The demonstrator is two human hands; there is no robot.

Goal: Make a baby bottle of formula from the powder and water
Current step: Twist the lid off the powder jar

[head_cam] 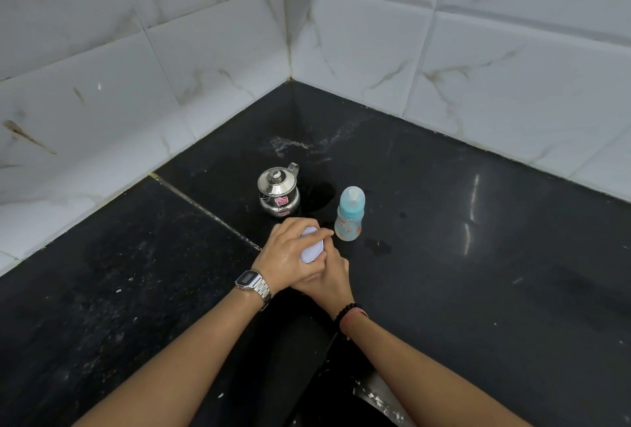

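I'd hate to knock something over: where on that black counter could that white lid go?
Bare counter lies right of the baby bottle and left of the steel pot. It is crowded where both hands grip the white-lidded container, close to both.

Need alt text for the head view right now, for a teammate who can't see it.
Both hands, left hand on top and right hand below, grip a small white-lidded container over a black counter. Behind stand a lidded steel pot and a capped blue baby bottle.
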